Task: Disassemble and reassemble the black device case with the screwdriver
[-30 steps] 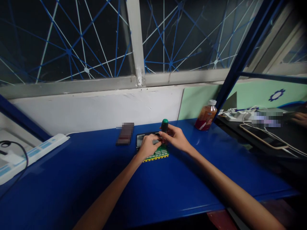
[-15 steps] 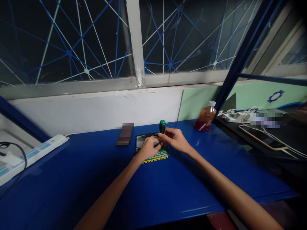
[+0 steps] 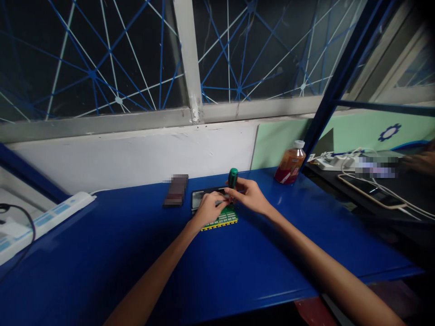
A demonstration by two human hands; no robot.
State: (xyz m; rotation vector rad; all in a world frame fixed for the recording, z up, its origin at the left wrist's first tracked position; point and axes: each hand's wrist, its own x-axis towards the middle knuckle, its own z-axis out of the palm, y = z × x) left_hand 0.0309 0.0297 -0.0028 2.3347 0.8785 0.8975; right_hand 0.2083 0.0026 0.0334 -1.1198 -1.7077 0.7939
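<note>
My right hand grips a screwdriver with a green handle, which stands nearly upright over a green circuit board. The board has rows of small pale parts and a yellow strip along its near edge. My left hand rests over the board's left part, its fingers closed and meeting near the screwdriver's lower end. What those fingertips pinch, if anything, is hidden, and so is the screwdriver's tip. Behind the board lies a dark frame with a grey, screen-like surface, partly covered by my left hand.
A dark phone-like slab lies left of the board. A bottle of orange-brown drink stands at the back right. On the left is a white power strip. A phone with cables lies on the black table at right, near a blurred hand.
The screwdriver handle has shifted slightly to the right and leans a little more. My left fingers have moved slightly at the board. The whole view has shifted a little.
</note>
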